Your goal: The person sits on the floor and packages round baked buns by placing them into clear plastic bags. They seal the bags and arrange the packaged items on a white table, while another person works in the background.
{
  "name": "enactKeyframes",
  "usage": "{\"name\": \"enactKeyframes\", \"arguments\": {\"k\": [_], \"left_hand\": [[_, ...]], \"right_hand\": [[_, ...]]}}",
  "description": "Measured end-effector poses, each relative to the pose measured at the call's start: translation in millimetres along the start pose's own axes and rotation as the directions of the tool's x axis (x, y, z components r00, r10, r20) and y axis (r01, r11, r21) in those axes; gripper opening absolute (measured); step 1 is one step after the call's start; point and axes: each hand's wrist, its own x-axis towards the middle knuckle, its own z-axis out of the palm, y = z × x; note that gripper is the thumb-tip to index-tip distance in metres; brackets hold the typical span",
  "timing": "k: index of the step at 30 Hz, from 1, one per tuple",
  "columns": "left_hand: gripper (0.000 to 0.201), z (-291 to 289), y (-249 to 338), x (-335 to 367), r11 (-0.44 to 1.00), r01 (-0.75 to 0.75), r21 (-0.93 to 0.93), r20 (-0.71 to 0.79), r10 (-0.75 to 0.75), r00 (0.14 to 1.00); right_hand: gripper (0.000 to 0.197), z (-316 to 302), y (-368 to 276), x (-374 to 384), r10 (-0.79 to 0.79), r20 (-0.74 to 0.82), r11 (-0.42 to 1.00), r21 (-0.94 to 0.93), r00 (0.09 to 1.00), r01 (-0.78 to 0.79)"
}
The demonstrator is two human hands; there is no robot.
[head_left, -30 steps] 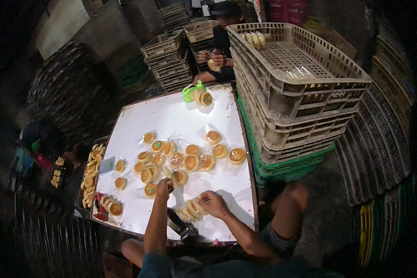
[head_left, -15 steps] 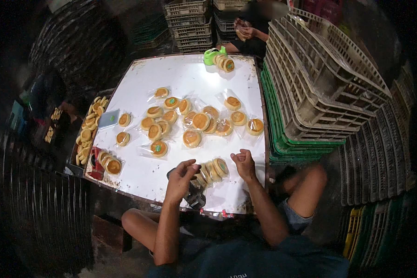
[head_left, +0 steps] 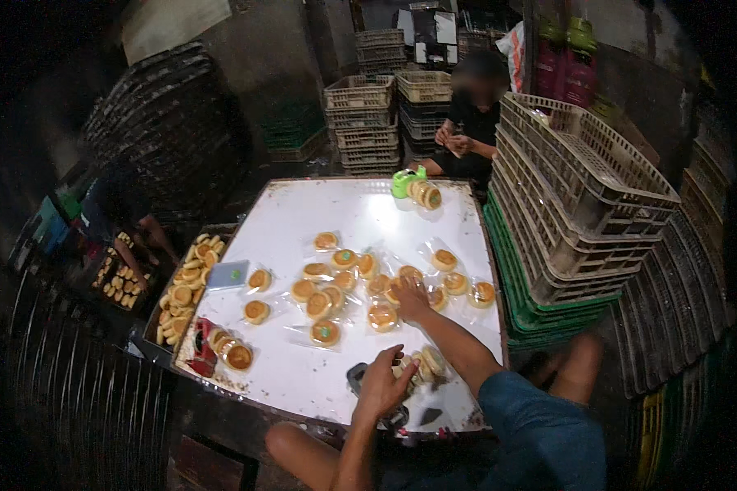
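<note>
At left, unbagged buns (head_left: 184,296) fill a crate (head_left: 157,350); mid-table, bagged buns (head_left: 319,305) lie scattered, not yet lined up. The left hand (head_left: 380,385), fingers parted, is beside a finished-looking bun row (head_left: 431,365); the right hand (head_left: 413,301) covers bagged buns, its grip unclear.

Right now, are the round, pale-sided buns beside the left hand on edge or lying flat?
On edge: the buns form a row, face to face, pale sides upward; the left hand partly hides them.
</note>
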Motion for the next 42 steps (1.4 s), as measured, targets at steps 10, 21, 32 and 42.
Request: {"name": "enactKeyframes", "arguments": {"k": [10, 21, 32, 42], "left_hand": [[0.081, -12.5, 10.1, -2.2, 0.96, 0.033, 0.278, -0.238, 0.036, 0.971], [0.043, 34.8, 41.1, -14.2, 0.802, 0.333, -0.496, 0.397, -0.132, 0.908], [0.05, 50.7, 13.0, -32.1, 0.525, 0.627, -0.575, 0.755, 0.046, 0.654], [0.041, 69.1, 29.8, -14.3, 0.631, 0.279, -0.724, 0.188, -0.208, 0.96]], "right_hand": [[0.039, -46.4, 13.1, -86.8, 0.263, 0.196, 0.165, 0.955, 0.945, -0.245], [0.063, -245.2, -15.5, -192.4, 0.003, -0.073, 0.548, 0.834, 0.997, 0.059], [0.026, -226.6, -13.4, -236.6, -0.058, -0.105, 0.685, 0.719, 0.993, 0.116], [0.031, -207.4, -8.5, -235.6, 0.122, -0.128, 0.422, 0.904, 0.984, 0.065]]}}
